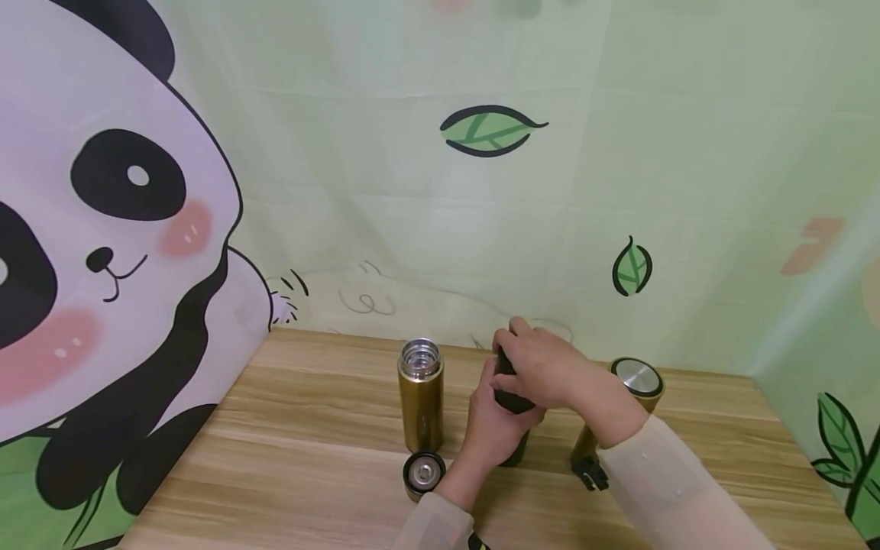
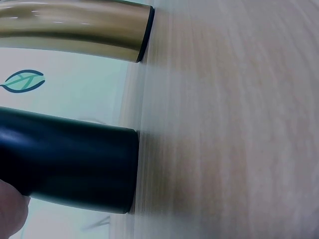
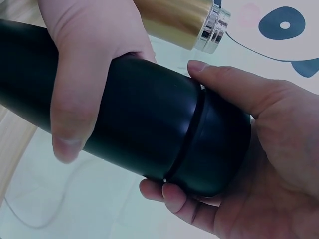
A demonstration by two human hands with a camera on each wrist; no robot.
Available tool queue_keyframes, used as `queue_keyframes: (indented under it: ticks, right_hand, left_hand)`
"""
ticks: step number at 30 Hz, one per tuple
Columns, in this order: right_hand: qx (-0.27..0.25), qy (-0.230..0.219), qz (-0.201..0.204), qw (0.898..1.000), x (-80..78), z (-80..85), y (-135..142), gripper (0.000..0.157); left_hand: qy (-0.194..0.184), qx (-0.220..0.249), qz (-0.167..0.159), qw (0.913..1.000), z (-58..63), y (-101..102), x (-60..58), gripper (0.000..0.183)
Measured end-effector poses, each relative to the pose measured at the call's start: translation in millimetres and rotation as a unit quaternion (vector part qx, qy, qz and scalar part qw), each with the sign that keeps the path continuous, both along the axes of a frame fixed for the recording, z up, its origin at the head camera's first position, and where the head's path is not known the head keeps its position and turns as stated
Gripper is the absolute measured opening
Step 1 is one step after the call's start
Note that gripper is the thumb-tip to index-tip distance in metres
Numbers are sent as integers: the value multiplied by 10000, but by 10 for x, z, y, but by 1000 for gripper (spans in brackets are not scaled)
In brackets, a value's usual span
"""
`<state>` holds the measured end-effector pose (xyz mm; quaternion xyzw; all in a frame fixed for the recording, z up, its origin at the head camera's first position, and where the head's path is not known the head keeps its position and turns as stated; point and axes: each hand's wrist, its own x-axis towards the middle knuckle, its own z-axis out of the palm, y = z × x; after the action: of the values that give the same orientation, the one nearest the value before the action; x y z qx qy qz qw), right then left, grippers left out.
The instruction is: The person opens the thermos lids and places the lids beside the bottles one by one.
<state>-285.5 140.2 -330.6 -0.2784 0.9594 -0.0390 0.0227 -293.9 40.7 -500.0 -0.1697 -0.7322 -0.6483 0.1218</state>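
Note:
A black thermos (image 3: pixel 139 109) stands between my two hands, its base down at the wooden table in the left wrist view. My left hand (image 1: pixel 496 420) grips its body, with the thumb wrapped across it in the right wrist view. My right hand (image 1: pixel 546 370) holds the black lid (image 3: pixel 224 144), thumb on one side and fingers on the other. A thin seam shows between lid and body. To the left is a gold thermos (image 1: pixel 422 412) with its steel mouth uncovered. Just in front of that lies a loose lid (image 1: pixel 424 472), its inner side facing up.
A second gold thermos (image 1: pixel 638 376), with a silver-topped lid on, stands to the right, partly behind my right forearm. The wooden table (image 1: pixel 296 458) meets a green cloth backdrop (image 1: pixel 385 229) printed with a panda and leaves. A black clip-like piece (image 1: pixel 590 473) sits by my right wrist.

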Motion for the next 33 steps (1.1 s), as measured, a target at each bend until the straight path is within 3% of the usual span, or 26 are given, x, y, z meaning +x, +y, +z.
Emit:
queue_keyframes:
  ticks: [20,24,27,33]
  right_hand:
    - [121,107,405,9990,-16,11,71,38]
    - [144,282,268,9991,-7,-32,84,43]
    - [249,521,74,9983,9,-67,68,57]
    - [475,850,-594,9935,64,-91,-11,79]
  left_hand:
    - [-62,-107,-4,9999,20,-20,19,71]
    - [22,-114,27,9999,14,-16,13,70]
    - [84,-42,-22,10000,4,-15,2,71]
    - [-165,-112,-9,9998,0,-4,13,68]
